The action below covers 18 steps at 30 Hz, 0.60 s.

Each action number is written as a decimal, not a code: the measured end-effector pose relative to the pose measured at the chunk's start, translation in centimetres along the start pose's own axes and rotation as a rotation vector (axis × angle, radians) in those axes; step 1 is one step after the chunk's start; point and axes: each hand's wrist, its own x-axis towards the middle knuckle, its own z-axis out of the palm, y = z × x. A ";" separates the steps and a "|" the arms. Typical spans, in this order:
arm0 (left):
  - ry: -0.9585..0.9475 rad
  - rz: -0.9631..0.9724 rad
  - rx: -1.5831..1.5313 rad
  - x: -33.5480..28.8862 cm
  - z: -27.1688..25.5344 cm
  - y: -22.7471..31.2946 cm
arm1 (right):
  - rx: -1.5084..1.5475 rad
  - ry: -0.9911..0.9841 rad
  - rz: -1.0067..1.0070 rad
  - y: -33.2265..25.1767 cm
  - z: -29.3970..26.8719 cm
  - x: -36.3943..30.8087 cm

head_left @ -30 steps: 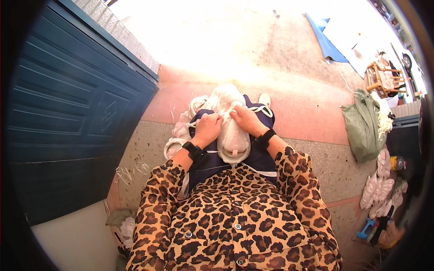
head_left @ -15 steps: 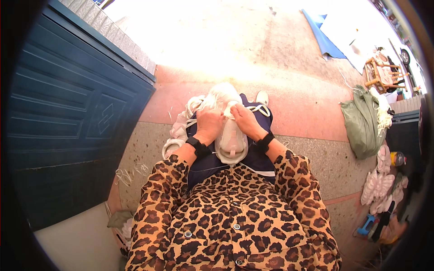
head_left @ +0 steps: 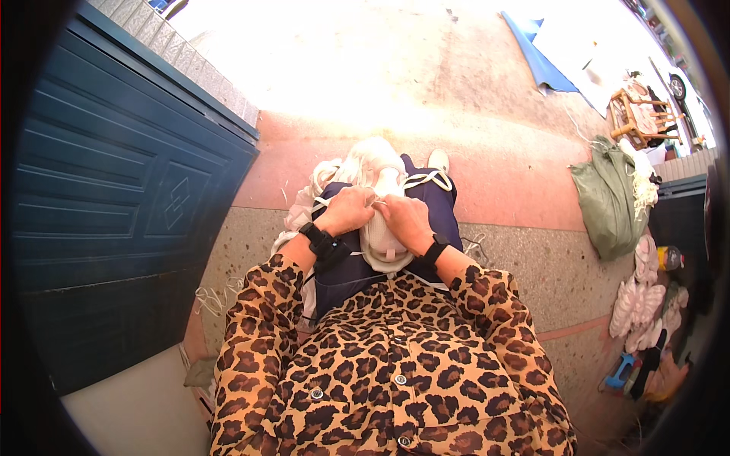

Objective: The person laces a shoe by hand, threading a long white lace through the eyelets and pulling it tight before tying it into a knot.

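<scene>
On the lap: a pale white-and-pink mesh shoe (head_left: 382, 237) rests between the thighs of navy trousers (head_left: 437, 216), its rounded end toward the wearer's waist.
Shoe's look: fine mesh upper, a small pink tab near the rounded end, a pale sole edge curving round it; the far part lies under the fingers.
Hands: the bare left hand (head_left: 348, 210) and bare right hand (head_left: 407, 222) meet over the shoe, fingers bent and tips nearly touching; whether they pinch a lace is too small to tell.
Knees: off-white lace loops (head_left: 427, 179) lie across the right one; a bright white, soft-looking bundle (head_left: 370, 156) sits just beyond the hands.
Green sack: a slumped, dull-green sack (head_left: 608, 201) stands on the floor to the right, its contents hidden, with off-white strands (head_left: 646, 190) spilling along its outer side.
Yellow container: a small yellow container with a dark end (head_left: 669, 258) lies near the sack; what it holds cannot be told.
Floor pile: pale pink-and-white shoes (head_left: 635, 304) cluster beside that container.
</scene>
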 end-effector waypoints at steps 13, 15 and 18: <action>0.116 -0.022 -0.113 -0.6 0.1 0.6 | -0.376 0.068 -0.219 -0.4 1.7 0.1; 0.141 -0.010 -0.170 -0.7 0.5 0.8 | -0.346 0.061 -0.224 0.0 1.3 0.4; 0.211 0.054 -0.120 -1.4 0.9 0.5 | -0.294 0.004 -0.257 0.5 0.5 0.1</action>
